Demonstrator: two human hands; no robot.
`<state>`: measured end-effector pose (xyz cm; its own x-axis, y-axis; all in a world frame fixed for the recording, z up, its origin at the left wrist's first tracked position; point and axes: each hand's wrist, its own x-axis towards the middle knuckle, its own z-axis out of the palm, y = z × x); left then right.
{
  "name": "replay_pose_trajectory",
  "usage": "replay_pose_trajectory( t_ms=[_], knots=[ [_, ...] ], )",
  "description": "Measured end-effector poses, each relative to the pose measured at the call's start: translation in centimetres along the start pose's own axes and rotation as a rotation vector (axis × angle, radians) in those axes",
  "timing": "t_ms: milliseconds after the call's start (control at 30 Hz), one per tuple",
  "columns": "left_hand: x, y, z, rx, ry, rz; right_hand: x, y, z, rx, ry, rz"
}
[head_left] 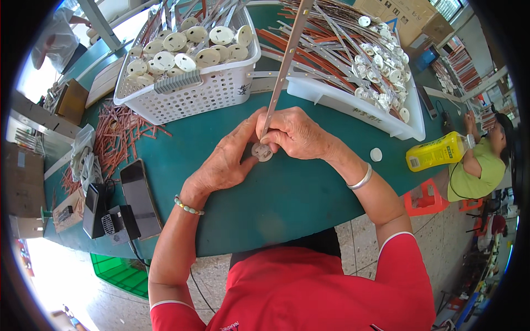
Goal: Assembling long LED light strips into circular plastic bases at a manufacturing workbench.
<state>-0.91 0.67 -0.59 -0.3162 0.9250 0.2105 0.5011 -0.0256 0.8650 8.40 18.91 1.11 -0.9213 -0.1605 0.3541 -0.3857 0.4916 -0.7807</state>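
Note:
Over the green table my right hand (298, 132) is closed in a pinch on the lower end of a long, narrow LED light strip (286, 60). The strip rises steeply and leaves the picture at the top. Just under its end is a small round whitish disc (262, 152). My left hand (225, 159) holds this disc at its edge, thumb below and fingers behind. My fingers hide whether strip and disc are joined. A loose small white disc (376, 154) lies flat on the table, right of my right wrist.
Behind my hands stand a white perforated basket (187, 102) of strips with large discs and a white bin (353, 105) of strips with small discs. Reddish scraps (118, 129) and a phone (139, 193) lie left. A yellow bottle (436, 151) and a seated person (486, 160) are right.

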Motion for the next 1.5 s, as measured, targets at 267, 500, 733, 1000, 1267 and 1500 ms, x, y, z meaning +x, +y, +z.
replay_pose_trajectory(
  t_ms=[267, 500, 733, 1000, 1267, 1500],
  knots=[
    [0.0, 0.0, 0.0, 0.017, 0.007, 0.011, 0.1, -0.1, 0.1, 0.001, -0.004, -0.008],
    [-0.2, 0.7, -0.8, -0.066, 0.076, 0.071, 0.2, 0.3, 0.3, -0.056, 0.018, -0.05],
    [0.6, 2.4, -0.4, 0.074, 0.478, 0.263, 0.4, -0.6, 0.2, -0.083, 0.048, -0.114],
    [0.6, 3.4, 1.1, 0.252, 0.6, 0.248, 0.3, -0.5, -0.2, -0.068, 0.017, -0.05],
    [0.6, 3.4, 1.0, 0.289, 0.609, 0.238, 0.5, -0.2, 0.2, -0.015, 0.049, -0.08],
    [0.9, 3.4, 0.7, 0.328, 0.573, 0.271, 0.3, 0.2, 0.5, -0.025, 0.095, -0.066]
  ],
)
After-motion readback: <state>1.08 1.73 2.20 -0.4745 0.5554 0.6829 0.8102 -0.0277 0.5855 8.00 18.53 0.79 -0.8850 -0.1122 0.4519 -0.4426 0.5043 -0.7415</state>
